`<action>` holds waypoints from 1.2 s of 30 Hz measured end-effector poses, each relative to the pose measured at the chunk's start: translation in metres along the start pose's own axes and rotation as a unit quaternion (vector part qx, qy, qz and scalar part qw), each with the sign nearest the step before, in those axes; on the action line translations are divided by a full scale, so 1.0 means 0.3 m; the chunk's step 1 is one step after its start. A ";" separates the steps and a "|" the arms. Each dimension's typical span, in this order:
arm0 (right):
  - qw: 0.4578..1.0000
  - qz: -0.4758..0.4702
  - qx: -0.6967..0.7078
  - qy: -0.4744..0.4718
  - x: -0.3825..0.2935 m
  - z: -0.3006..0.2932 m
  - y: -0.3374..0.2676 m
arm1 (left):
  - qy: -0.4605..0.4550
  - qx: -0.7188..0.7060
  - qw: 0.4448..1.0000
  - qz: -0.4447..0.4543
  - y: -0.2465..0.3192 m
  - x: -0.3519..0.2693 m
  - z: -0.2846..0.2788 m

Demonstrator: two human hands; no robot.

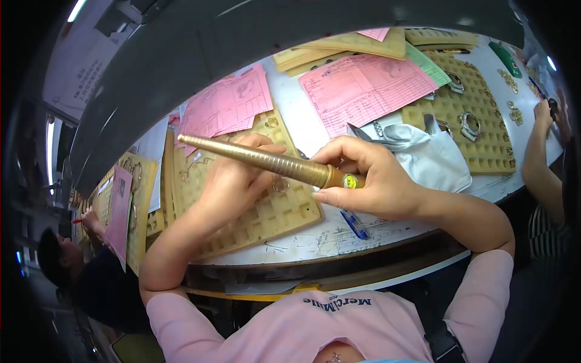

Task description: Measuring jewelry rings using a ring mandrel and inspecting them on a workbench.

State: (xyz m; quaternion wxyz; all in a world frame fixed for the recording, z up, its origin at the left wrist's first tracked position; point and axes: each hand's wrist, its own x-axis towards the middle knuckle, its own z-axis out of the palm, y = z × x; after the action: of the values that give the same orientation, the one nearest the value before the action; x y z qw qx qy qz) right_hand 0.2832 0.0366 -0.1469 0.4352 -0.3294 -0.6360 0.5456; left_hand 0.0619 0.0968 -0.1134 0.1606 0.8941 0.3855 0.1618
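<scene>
A brass-coloured ring mandrel (pixel 272 164) with ringed grooves slants across in front of me, its narrow tip toward the upper left. My right hand (pixel 372 174) grips its orange-brown handle, which bears a round yellow-green sticker. Behind the mandrel's middle, my left hand (pixel 240 174) hovers over a yellow grooved tray (pixel 272 222), fingers curled and partly hidden; whether it pinches something cannot be made out. Close to those fingertips is a thin ring (pixel 280 184). Another gold-coloured ring (pixel 271 122) sits farther back in the tray.
Pink printed slips (pixel 367 90) overlie the table and trays. At right are a white cloth (pixel 435 159) and a yellow tray (pixel 490 136) holding metal jewellery pieces. A blue-and-clear pen (pixel 354 224) lies near the front edge. Co-workers' hands (pixel 542 113) work at both sides. A dark hood (pixel 218 41) overhangs.
</scene>
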 end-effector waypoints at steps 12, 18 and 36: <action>0.995 -0.072 -0.074 -0.018 -0.010 0.006 0.007 | 0.055 0.068 0.972 0.218 0.088 0.357 0.227; 0.993 -0.079 -0.084 -0.012 -0.018 0.008 0.001 | -0.059 0.079 0.981 0.166 0.133 0.411 0.268; 0.986 -0.124 -0.112 -0.004 -0.014 0.004 -0.003 | 0.055 0.177 0.971 0.151 0.156 0.388 0.289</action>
State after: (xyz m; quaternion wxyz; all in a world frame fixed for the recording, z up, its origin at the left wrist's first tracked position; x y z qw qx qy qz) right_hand 0.2839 0.0321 -0.1469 0.4570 -0.2924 -0.7308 0.4143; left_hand 0.2031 0.1386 -0.1527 -0.0479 0.9458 0.2772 0.1622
